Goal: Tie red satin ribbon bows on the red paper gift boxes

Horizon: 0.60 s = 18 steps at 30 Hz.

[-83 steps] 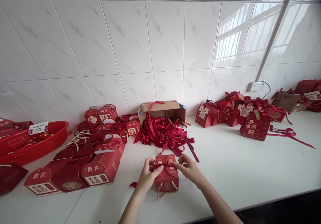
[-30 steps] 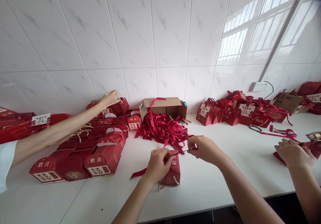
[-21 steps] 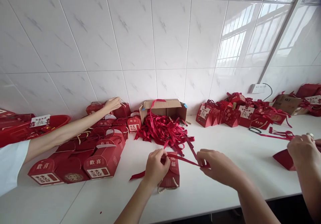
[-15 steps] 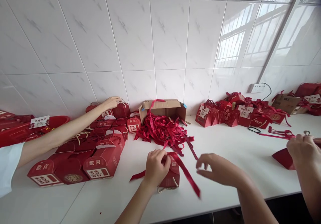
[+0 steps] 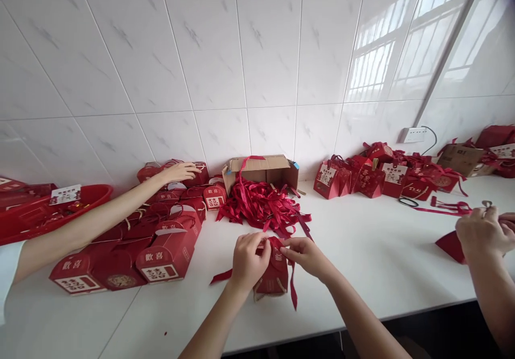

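Observation:
A small red gift box (image 5: 273,281) with a cord handle lies on the white table in front of me. My left hand (image 5: 250,258) is closed on a red ribbon (image 5: 293,289) at the box's far left side, and one ribbon end sticks out to the left past the wrist. On the right, my right hand (image 5: 308,256) pinches the same ribbon over the top of the box, with its other tail hanging down beside the box. The exact crossing of the ribbon between my fingers is partly hidden.
Behind the box, a pile of red ribbons (image 5: 261,203) spills from a cardboard box (image 5: 261,163). Rows of red boxes (image 5: 163,259) stand left, where another person's hand (image 5: 181,172) reaches. Tied boxes (image 5: 370,179) stand back right; a co-worker's hand (image 5: 483,235) works at right.
My right hand has moved left from beside the box and now pinches the ribbon. The loose ribbon tail hangs lower and closer to the box. My left hand has stayed on the ribbon.

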Available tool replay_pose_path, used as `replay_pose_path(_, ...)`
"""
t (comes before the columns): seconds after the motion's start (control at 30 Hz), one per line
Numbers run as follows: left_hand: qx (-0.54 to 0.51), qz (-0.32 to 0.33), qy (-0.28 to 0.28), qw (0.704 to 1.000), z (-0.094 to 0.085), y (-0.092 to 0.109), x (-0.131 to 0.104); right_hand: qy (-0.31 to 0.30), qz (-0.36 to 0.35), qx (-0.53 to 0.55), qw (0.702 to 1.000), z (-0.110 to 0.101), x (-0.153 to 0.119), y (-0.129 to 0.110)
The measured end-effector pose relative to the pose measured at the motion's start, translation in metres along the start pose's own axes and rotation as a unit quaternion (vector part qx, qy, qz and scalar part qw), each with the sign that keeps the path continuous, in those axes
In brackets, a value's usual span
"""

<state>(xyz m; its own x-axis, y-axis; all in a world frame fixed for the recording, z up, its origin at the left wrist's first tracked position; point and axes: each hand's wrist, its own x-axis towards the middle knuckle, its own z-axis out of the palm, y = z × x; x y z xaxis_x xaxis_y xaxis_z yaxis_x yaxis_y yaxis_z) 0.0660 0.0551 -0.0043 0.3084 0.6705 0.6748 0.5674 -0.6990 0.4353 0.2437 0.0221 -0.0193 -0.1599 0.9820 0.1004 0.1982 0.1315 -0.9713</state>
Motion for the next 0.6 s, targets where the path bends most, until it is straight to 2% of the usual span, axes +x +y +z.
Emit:
replay_pose_path(0.1,-0.014,-0.018,-0.008,1.0,-0.001,0.004,-0.001,0.031,0.006,-0.036,0.999,0.005,0.001,-0.002)
replay_pose_path(0.2,-0.033,-0.028,-0.02,0.999,-0.003,0.008,0.0,0.06,-0.035,-0.062,0.996,0.016,0.005,-0.006)
replay_pose_path(0.27,-0.075,-0.068,-0.025,0.995,-0.006,0.007,0.0,0.078,-0.058,-0.059,0.993,0.022,0.008,-0.008)
replay_pose_path(0.4,-0.172,-0.214,-0.05,0.96,-0.012,-0.01,-0.003,0.118,-0.079,-0.031,0.989,0.028,0.009,-0.004)
replay_pose_path(0.6,-0.226,-0.282,-0.154,0.92,-0.009,-0.038,-0.011,0.072,-0.068,-0.004,0.995,0.029,0.006,-0.001)
